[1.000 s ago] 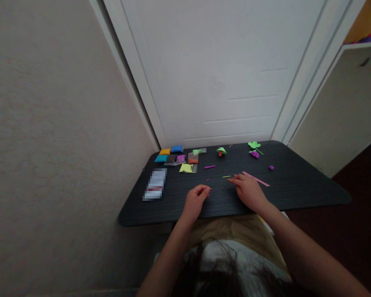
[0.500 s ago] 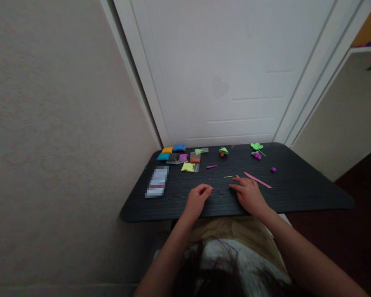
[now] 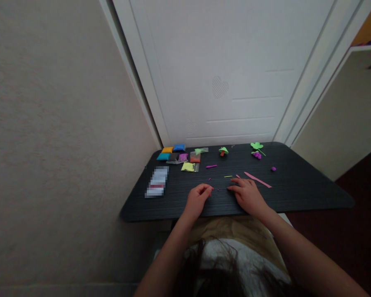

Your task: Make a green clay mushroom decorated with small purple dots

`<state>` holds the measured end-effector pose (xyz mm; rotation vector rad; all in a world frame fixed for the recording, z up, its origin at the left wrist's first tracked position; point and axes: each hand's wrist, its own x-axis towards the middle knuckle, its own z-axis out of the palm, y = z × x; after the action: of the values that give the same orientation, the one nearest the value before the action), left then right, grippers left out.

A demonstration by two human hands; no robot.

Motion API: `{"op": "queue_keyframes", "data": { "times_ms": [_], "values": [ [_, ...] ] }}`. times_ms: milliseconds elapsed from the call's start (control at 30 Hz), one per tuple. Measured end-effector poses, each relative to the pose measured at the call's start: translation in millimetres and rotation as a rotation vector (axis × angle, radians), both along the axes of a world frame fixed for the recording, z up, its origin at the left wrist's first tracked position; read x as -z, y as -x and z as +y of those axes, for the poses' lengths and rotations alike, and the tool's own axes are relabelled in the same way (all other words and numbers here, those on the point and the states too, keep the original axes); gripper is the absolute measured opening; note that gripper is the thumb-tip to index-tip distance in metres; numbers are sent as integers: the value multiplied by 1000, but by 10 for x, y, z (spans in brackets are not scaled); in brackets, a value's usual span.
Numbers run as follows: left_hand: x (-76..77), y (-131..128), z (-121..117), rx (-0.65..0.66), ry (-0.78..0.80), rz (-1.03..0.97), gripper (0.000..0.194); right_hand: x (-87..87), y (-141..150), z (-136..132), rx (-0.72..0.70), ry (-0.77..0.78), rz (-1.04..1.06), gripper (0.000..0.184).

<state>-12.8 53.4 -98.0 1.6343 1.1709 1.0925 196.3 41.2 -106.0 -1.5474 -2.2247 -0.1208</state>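
Observation:
My left hand (image 3: 199, 198) rests at the near side of the dark table, thumb and fingers pinched together. A pinkish spot shows at its fingertips; what they hold, if anything, is too small to make out. My right hand (image 3: 249, 195) lies palm down with fingers stretched out, its index fingertip at the tabletop. Between the hands sits a tiny purple bit (image 3: 218, 190). Just beyond are a thin yellow strip (image 3: 228, 176), a small purple piece (image 3: 209, 179) and a short pink piece (image 3: 238, 176). A pink clay knife (image 3: 257, 180) lies past my right hand.
On the black table (image 3: 309, 185), several clay packets (image 3: 163, 156) and a blurred-out phone-like slab (image 3: 157, 181) lie left. Farther back are a purple tool (image 3: 211, 166), a green-capped mushroom (image 3: 223, 151), a green clover shape (image 3: 256, 146), purple grapes (image 3: 257, 155) and a purple lump (image 3: 273, 169).
My right hand has shifted slightly left, and more of the short pink piece shows beyond its fingers. My left hand stays pinched in nearly the same place.

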Motion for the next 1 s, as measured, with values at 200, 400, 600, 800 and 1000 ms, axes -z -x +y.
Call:
{"op": "queue_keyframes", "data": {
  "times_ms": [200,400,600,800,1000],
  "values": [
    [-11,3,-1,4,-11,-3,27,-2,8,0,2,-3,12,30],
    [-2,3,2,-2,-14,-1,28,-10,11,-7,-27,-2,16,29],
    [17,8,15,-3,-9,10,28,-3,2,-11,-60,-1,9,28],
    [16,9,17,-6,-7,14,28,14,-1,-5,-28,-15,17,30],
    [9,8,9,-4,-11,7,27,5,8,2,-53,-14,10,30]
  ]
}}
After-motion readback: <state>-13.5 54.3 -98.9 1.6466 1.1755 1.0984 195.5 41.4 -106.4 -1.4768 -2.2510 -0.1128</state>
